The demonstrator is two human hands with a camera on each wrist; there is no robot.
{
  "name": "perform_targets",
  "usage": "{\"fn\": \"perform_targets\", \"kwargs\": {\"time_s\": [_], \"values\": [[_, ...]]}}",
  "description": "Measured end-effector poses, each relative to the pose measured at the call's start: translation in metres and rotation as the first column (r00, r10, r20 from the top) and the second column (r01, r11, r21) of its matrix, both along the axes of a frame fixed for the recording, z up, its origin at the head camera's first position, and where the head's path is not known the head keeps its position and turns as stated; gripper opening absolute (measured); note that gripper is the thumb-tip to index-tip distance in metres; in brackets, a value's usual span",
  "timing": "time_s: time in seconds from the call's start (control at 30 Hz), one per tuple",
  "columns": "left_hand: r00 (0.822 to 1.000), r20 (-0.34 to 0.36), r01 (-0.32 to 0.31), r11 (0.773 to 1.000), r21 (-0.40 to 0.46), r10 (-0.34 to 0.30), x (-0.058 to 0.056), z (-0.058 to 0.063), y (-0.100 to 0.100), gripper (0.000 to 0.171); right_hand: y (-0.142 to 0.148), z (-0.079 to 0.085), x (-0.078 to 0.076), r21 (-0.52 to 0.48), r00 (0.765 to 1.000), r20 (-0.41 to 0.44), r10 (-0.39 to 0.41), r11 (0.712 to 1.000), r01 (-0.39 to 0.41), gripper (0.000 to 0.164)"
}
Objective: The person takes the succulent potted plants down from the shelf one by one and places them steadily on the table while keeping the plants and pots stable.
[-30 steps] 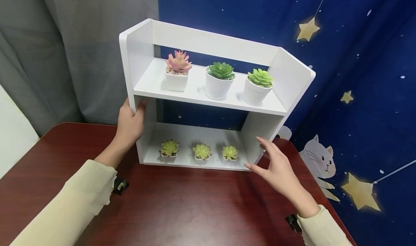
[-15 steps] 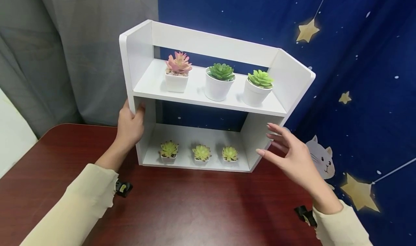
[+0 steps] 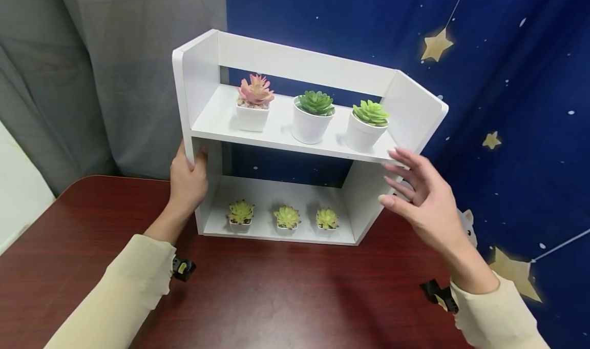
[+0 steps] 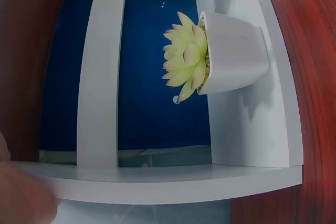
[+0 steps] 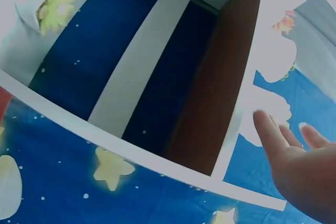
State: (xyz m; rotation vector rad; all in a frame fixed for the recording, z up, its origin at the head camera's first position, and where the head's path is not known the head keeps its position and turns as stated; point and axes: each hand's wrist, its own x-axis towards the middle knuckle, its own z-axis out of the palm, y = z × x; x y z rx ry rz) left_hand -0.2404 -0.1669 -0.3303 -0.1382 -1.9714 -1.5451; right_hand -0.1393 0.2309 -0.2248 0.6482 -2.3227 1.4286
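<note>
Holding the left side of the white shelf [image 3: 280, 121] on the dark red surface [image 3: 276, 292] with the left hand [image 3: 188, 182]. Keeping the right hand [image 3: 426, 200] spread near the shelf's right side, higher up than a second ago.

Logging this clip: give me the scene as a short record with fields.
Left hand: grips the left side of the white two-tier shelf
Right hand: holds nothing, near the shelf's right side
Upper tier: pink succulent in squarish white pot; dark green succulent and bright green succulent in round white pots
Lower tier: three small yellow-green succulents in white pots
Surface: reddish-brown table
</note>
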Motion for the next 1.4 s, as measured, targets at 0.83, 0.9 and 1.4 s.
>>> {"fn": "perform_targets", "kwargs": {"time_s": [0.83, 0.9, 1.4], "values": [[0.999, 0.033, -0.031, 0.999, -0.014, 0.031, 0.001, -0.004, -0.005, 0.045, -0.021, 0.051, -0.078, 0.157, 0.948, 0.198, -0.249, 0.963, 0.22, 0.098], [0.999, 0.035, -0.028, 1.0, -0.013, 0.028, 0.001, -0.005, -0.004, 0.045, -0.022, 0.052, -0.083, 0.161, 0.941, 0.229, -0.25, 0.963, 0.217, 0.1], [0.999, 0.021, -0.035, 0.999, -0.015, 0.036, 0.0, -0.003, 0.001, 0.044, -0.026, 0.057, -0.101, 0.167, 0.911, 0.363, -0.194, 0.976, 0.141, 0.091]]}}
